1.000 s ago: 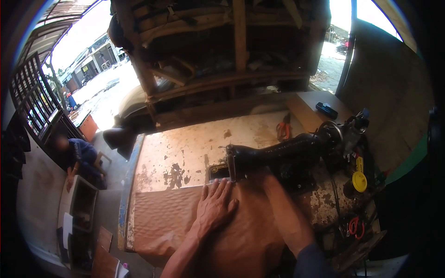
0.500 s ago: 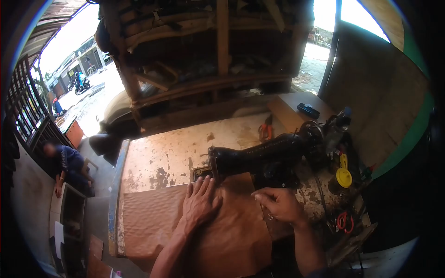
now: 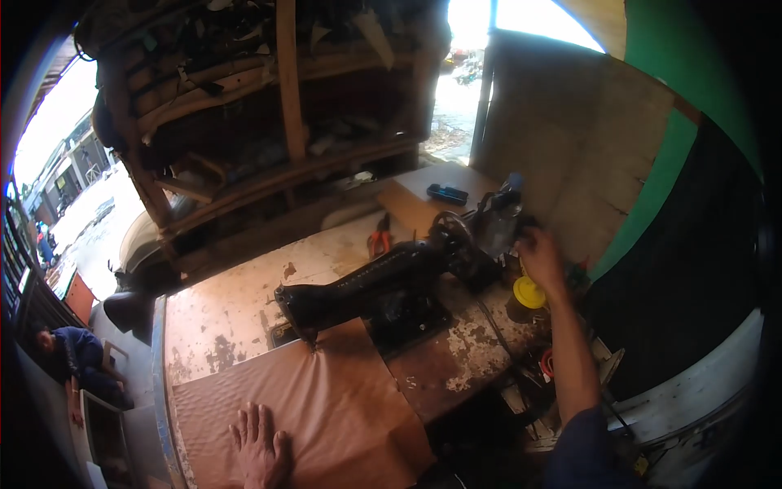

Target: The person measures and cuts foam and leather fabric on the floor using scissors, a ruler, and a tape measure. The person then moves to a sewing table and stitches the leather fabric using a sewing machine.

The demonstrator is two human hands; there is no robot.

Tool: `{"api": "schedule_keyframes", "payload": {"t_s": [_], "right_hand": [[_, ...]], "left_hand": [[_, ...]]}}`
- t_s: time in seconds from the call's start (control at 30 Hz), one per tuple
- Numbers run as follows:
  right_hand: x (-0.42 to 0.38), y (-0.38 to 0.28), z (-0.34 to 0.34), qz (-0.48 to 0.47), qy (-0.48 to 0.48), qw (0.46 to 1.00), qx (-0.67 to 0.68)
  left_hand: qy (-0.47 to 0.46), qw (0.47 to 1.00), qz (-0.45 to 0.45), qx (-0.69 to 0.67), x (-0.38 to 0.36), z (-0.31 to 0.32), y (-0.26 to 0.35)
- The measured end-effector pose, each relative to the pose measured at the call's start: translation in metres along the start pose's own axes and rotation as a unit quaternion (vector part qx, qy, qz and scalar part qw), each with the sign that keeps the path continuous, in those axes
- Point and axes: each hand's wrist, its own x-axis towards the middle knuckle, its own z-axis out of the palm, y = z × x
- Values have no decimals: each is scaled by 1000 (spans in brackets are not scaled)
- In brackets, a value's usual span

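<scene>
Setting: an open-fronted workshop; a worn, paint-flaked tabletop (image 3: 244,314) carries a black sewing machine (image 3: 366,285), the landmark for every place given here.
Nearest, left hand (image 3: 261,448): lies flat on the tan sheet, well in front of the machine toward the person; fingers spread, gripping nothing, only pressing the material down.
Tan sheet (image 3: 318,399): a textured leather-like piece lying in front of the machine, its far edge tucked under the needle end at the machine's left.
Right hand (image 3: 542,257): raised just beyond the machine's right end, next to the handwheel (image 3: 450,232) and above a yellow spool (image 3: 529,292); whether its grip is closed on anything I cannot tell, as the fingers are turned away.
Farther: orange-handled pliers (image 3: 378,241) lie just behind the machine; a dark blue case (image 3: 447,194) sits on a board farther back.
Farthest: wooden shelving behind the machine; a seated person (image 3: 69,359) far off to its left, at floor level.
Step in hand: by my reading, setting the machine, with the sheet held in place.
Next move calls for: keeping the sheet steady under the needle, with the right hand at the wheel end.
</scene>
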Motion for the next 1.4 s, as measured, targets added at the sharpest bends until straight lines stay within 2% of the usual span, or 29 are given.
{"api": "schedule_keyframes", "payload": {"t_s": [0.03, 0.1, 0.13, 0.17, 0.2, 0.23, 0.27, 0.37, 0.4, 0.43, 0.47, 0.53, 0.57, 0.63, 0.7, 0.77, 0.87, 0.93, 1.0, 1.07, 1.1, 1.2, 1.4], "right_hand": [[7, 14, 0, -2, 34, 999, -33], [18, 36, -12, 28, 164, 978, -129], [14, 43, -29, 46, 193, 971, -134], [15, 70, -38, 20, 230, 956, -183], [15, 95, -48, 49, 236, 957, -163], [12, 101, -55, 120, 235, 947, -184], [9, 129, -61, 77, 246, 946, -198], [13, 243, -48, 79, 231, 962, -121], [14, 279, -37, 106, 210, 969, -70], [12, 298, -30, 134, 190, 973, -19], [8, 299, -28, 129, 191, 973, -15], [2, 297, -20, 196, 44, 966, 161], [1, 294, -14, 189, 75, 979, 5], [3, 293, -14, 211, 41, 976, 19], [2, 299, -20, 236, 4, 971, 22], [6, 307, -20, 164, 232, 958, -34], [-29, 165, -67, 99, 279, 955, 35], [-66, 74, -79, 25, 240, 968, 69], [-114, -27, -77, -35, 129, 973, 186], [-157, -90, -66, -40, -45, 955, 292], [-173, -97, -49, -41, -140, 920, 363], [-198, -145, -8, -119, -299, 916, 242], [-212, -178, 84, -200, -261, 907, 263]], "left_hand": [[-3, 1000, 4, 2, -4, 1, -10], [3, 999, -36, 11, -14, -1, -26], [6, 998, -57, 13, -19, 0, -30], [6, 998, -62, -3, -17, 0, -35], [4, 997, -73, -17, -21, -3, -42], [14, 995, -95, -19, -24, -7, -39], [43, 993, -105, -25, -25, -4, -43], [95, 992, -74, -30, -19, 0, -27], [107, 993, -21, -37, -15, 4, -14], [120, 991, 34, -43, -12, 7, -1], [125, 991, 32, -44, -9, 11, 12], [65, 992, 107, 4, -3, 17, 35], [68, 992, 105, 5, 0, 19, 44], [47, 988, 146, 3, 4, 24, 55], [40, 988, 148, -1, 8, 25, 57], [31, 989, 146, 2, 10, 26, 57], [30, 990, 138, 25, 10, 28, 56], [25, 991, 134, 18, 9, 29, 57], [30, 991, 130, 22, 9, 30, 59], [29, 990, 140, 19, 9, 31, 61], [26, 989, 142, 15, 7, 31, 61], [25, 989, 146, -10, 0, 32, 58], [35, 989, 146, 20, -5, 27, 49]]}}
